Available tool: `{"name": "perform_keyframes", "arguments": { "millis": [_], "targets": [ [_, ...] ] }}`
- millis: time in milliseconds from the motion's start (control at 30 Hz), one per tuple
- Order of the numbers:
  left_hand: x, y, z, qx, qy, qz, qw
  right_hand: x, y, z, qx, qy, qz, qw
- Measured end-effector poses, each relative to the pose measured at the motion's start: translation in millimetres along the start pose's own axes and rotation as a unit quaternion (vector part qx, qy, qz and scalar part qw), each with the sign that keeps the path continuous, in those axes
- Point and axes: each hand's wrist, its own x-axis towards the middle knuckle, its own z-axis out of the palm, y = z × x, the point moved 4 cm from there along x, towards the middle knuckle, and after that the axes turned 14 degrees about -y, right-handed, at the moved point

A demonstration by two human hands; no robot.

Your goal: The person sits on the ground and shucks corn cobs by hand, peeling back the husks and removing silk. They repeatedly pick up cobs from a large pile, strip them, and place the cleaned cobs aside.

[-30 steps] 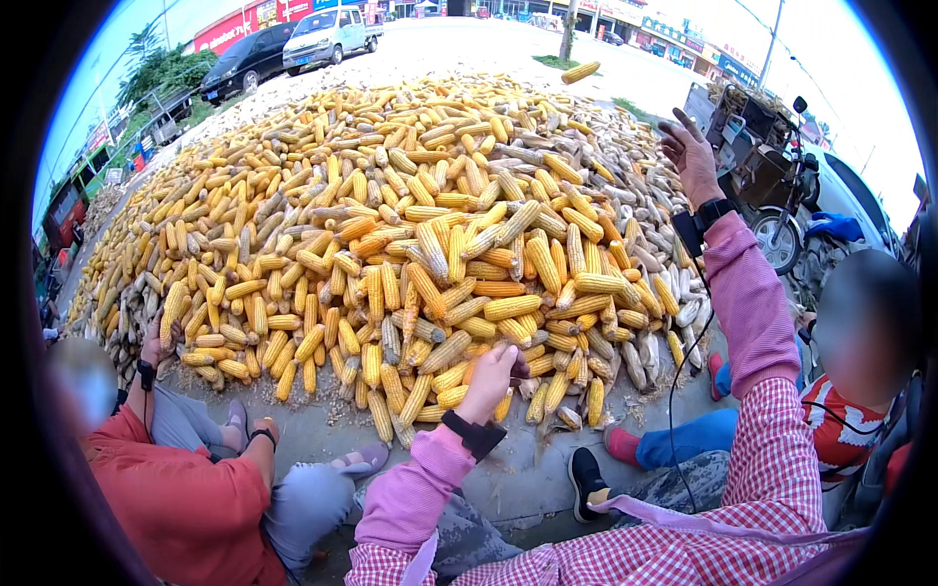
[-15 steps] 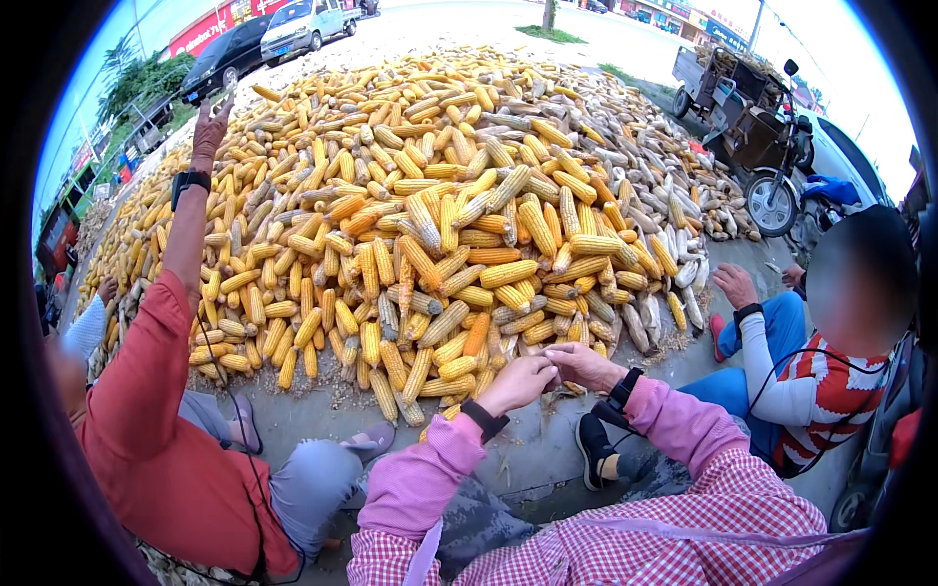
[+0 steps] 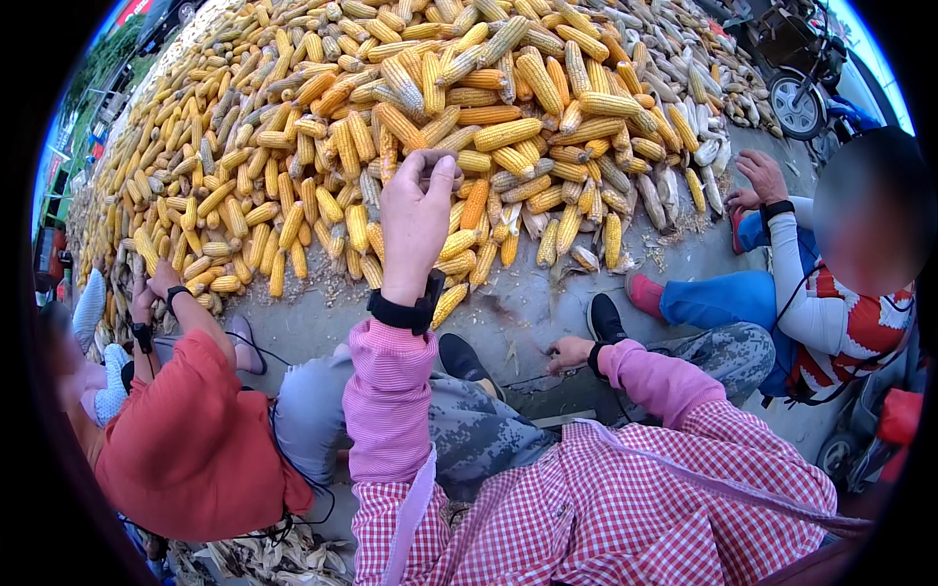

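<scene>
My left hand [image 3: 418, 215] reaches up in front of the near edge of a large pile of yellow corn cobs [image 3: 293, 146]. Its fingers are curled in toward the thumb; whatever they may hold is hidden. Just beyond the fingertips lie several cobs, among them an orange one [image 3: 475, 203]. My right hand [image 3: 567, 355] hangs low over the pavement, beside a dark shoe [image 3: 606, 317]. Its fingers point downward, slightly apart, with no cob in them.
At the left, a person in a red top [image 3: 200, 439] bends toward the cobs. Another person in a striped vest [image 3: 855, 337] sits at the right. A three-wheeled vehicle [image 3: 796, 103] stands at the far right. Dry husks [image 3: 269, 557] lie at the lower left.
My hands, together before, have parted: the left went up toward the pile, the right down. My view has tilted downward. The person in red has lowered a raised arm to the cobs.
</scene>
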Motion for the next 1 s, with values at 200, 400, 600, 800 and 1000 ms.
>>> {"name": "perform_keyframes", "arguments": {
  "millis": [200,400,600,800,1000],
  "targets": [
    [3,5,-27,-0.05,0.08,0.011,0.996,49,-17,-36,-0.199,0.084,0.071,0.974],
    [11,11,-30,-0.08,0.113,0.028,0.99,90,-111,-128,-0.158,0.303,-0.095,0.935],
    [12,11,-39,-0.087,0.142,0.025,0.986,138,-184,-167,-0.326,0.341,-0.15,0.869],
    [14,8,-43,-0.074,0.15,0.016,0.986,168,-193,-152,-0.331,0.311,-0.012,0.891],
    [18,8,-36,-0.082,0.126,0.021,0.988,181,-176,-128,-0.452,0.384,-0.002,0.805]
  ]
}}
